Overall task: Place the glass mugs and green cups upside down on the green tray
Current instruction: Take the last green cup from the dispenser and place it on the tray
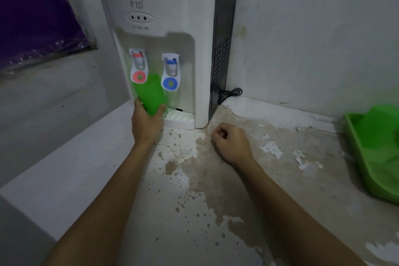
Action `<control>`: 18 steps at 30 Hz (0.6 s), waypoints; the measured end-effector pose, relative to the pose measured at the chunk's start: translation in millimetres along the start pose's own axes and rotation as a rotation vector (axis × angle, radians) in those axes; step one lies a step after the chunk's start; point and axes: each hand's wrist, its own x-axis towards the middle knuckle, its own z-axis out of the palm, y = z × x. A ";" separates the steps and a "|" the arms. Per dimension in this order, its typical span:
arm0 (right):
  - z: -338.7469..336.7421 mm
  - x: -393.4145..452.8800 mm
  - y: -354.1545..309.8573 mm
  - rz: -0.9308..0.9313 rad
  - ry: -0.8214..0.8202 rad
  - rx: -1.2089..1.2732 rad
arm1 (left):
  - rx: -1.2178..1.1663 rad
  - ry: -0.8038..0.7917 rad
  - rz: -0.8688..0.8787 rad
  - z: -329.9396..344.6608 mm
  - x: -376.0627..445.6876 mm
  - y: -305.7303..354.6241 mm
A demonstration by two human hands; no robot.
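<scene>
My left hand (147, 122) grips a green plastic cup (149, 94) by its base, holding it upright and slightly tilted under the red tap of a white water dispenser (164, 28). My right hand (230, 141) rests as a closed fist on the counter, holding nothing, just right of the dispenser's drip tray. The green tray (364, 170) lies at the far right edge, partly cut off by the frame, with a green cup (376, 129) standing in it. No glass mugs are in view.
The dispenser stands in the corner against stained walls, with a blue tap (171, 67), a white drip tray (179, 119) and a black cable (230, 93) behind it. The counter (216, 201) has peeling, blotchy paint. A purple panel (36, 11) hangs on the left wall.
</scene>
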 end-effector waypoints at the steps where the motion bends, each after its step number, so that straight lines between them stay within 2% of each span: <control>1: -0.6 0.1 -0.3 0.000 0.002 0.005 | -0.019 0.008 -0.001 -0.9 -2.6 -0.1; 10: -7.6 -5.7 -4.0 0.012 0.027 0.099 | -0.246 -0.019 -0.134 -11.5 -56.8 8.4; 15: -19.2 -26.8 -4.9 0.063 0.080 0.333 | -0.333 -0.103 -0.091 -10.8 -89.4 23.8; 18: -32.0 -40.3 -10.8 0.122 0.080 0.603 | -0.382 -0.197 -0.055 2.5 -108.2 42.1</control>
